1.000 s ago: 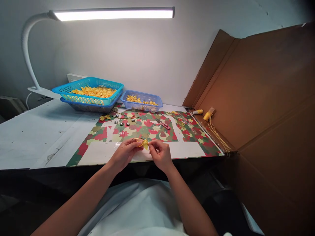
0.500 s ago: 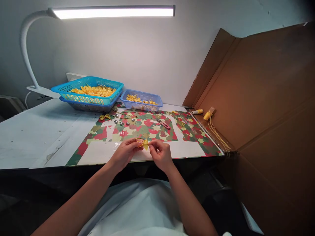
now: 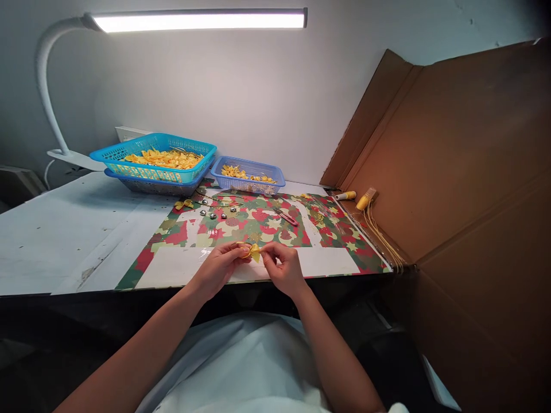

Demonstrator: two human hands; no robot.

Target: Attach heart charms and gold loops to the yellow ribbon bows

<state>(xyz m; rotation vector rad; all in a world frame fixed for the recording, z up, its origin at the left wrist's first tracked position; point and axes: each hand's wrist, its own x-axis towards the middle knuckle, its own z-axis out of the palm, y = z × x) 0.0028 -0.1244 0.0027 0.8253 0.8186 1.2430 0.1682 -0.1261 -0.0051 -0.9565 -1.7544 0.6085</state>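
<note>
A small yellow ribbon bow (image 3: pixel 255 253) hangs between my two hands, above the front edge of the patterned table cover. My left hand (image 3: pixel 224 264) pinches a thin gold-coloured ring or loop at the bow's left side. At the bow's right side, the thumb and index finger of my right hand (image 3: pixel 282 268) close on its edge. Beyond my hands lie several small silver bells (image 3: pixel 213 216), another yellow bow (image 3: pixel 183 204) and a pink-handled cutter (image 3: pixel 286 216).
At the back left, a turquoise basket (image 3: pixel 209 152) of yellow bows sits on a blue one. Beside it is a smaller blue basket (image 3: pixel 247 186). A lamp (image 3: pixel 198 22) hangs above. Cardboard (image 3: pixel 465 149) stands at right, near yellow cord (image 3: pixel 383 238) and spools (image 3: pixel 345 195).
Both hands stay almost in place. The bow and the ring have turned slightly between the fingers.
</note>
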